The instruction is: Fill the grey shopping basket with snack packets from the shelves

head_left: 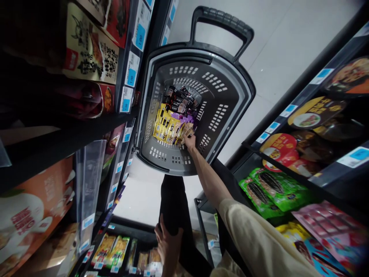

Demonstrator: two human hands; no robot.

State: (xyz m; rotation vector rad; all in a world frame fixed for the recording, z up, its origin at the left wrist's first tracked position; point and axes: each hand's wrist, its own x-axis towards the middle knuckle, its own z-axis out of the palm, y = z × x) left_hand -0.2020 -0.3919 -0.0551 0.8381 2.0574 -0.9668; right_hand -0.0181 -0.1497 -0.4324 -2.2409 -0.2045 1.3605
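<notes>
My right hand (190, 142) reaches down into a dark grey shopping basket (221, 86), its fingers closed on a small tan snack packet (188, 129). Beside that packet, yellow snack packets (165, 125) lie in a row along the basket bottom. Purple packets (191, 116) and black packets (180, 100) fill the far part of the pile. The basket's handle (221, 17) stands out at the far side. My left hand (168, 242) rests on my knee with its fingers spread, holding nothing.
Shelves with price tags (131, 73) and bagged food rise close on the left. On the right, shelves hold round-lidded bowls (278, 148), green seed bags (268, 190) and pink packs (331, 227). A low shelf with snack packs (111, 250) stands at the bottom left. Pale floor (273, 42) surrounds the basket.
</notes>
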